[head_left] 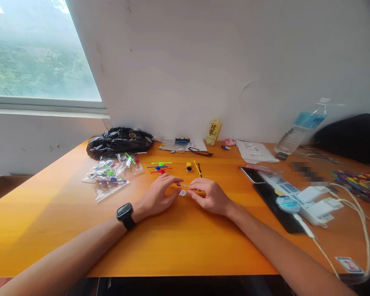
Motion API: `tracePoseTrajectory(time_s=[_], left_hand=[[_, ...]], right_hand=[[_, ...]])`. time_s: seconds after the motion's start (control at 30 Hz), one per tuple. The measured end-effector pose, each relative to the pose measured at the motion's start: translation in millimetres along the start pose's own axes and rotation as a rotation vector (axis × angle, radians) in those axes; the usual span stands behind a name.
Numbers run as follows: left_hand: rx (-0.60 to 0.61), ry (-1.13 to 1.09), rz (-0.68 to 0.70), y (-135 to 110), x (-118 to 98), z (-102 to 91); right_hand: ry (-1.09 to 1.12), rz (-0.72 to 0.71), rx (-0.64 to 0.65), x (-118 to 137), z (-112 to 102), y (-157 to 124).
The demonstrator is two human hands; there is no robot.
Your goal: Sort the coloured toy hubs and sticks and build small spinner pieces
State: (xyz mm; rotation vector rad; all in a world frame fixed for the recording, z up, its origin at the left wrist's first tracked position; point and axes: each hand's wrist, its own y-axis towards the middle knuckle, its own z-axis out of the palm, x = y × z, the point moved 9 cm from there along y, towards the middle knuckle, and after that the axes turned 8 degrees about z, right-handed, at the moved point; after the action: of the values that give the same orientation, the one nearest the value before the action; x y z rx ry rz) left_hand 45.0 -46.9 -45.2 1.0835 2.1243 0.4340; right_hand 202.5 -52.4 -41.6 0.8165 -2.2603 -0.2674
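My left hand (pixel 162 194), a watch on its wrist, has thumb and fingers curved and apart; it holds nothing that I can see. My right hand (pixel 210 196) has its fingers curled, with a thin white stick (pixel 185 186) at the fingertips, reaching toward the left fingers. Between the two hands a small white round plastic piece (pixel 182 193) rests on the table. Just beyond lie green, blue and red spinner-like pieces (pixel 160 167), yellow and black round pieces (pixel 189 166), and yellow and black sticks (pixel 198 169).
Clear plastic bags of coloured parts (pixel 107 174) lie left, a black plastic bag (pixel 120 142) behind them. A yellow drink bottle (pixel 214 132) stands at the back. On the right are phones (pixel 276 207), a power strip (pixel 308 201), cables, a tilted water bottle (pixel 302 125) and a colourful pile (pixel 357 185).
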Motion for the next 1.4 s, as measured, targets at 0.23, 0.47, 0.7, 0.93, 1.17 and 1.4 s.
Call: tracePoseTrajectory(time_s=[0.23,0.47,0.7,0.93,1.17,1.4], left_hand=[[0.018,0.014,-0.006,2.7,0.2,3.4],[-0.003,0.020,0.012,4.2,-3.8,0.2],[0.008,0.039,-0.036,5.6,-2.4,-2.9],[0.003,0.023,-0.022,4.1,-5.5,-3.8],[0.067,0.024,-0.179,1.1,7.4,-0.6],[0.007,-0.003,-0.150,1.0,14.3,-0.5]], right_hand=[[-0.036,-0.044,0.042,4.9,1.4,-1.9],[-0.049,0.014,0.095,-0.3,4.7,-4.0],[-0.050,0.029,0.157,3.1,7.9,-6.0],[-0.061,0.024,0.151,1.7,7.6,-6.3],[-0.085,0.015,0.195,0.5,10.6,-6.4],[-0.075,0.077,0.168,-4.7,7.7,-6.2]])
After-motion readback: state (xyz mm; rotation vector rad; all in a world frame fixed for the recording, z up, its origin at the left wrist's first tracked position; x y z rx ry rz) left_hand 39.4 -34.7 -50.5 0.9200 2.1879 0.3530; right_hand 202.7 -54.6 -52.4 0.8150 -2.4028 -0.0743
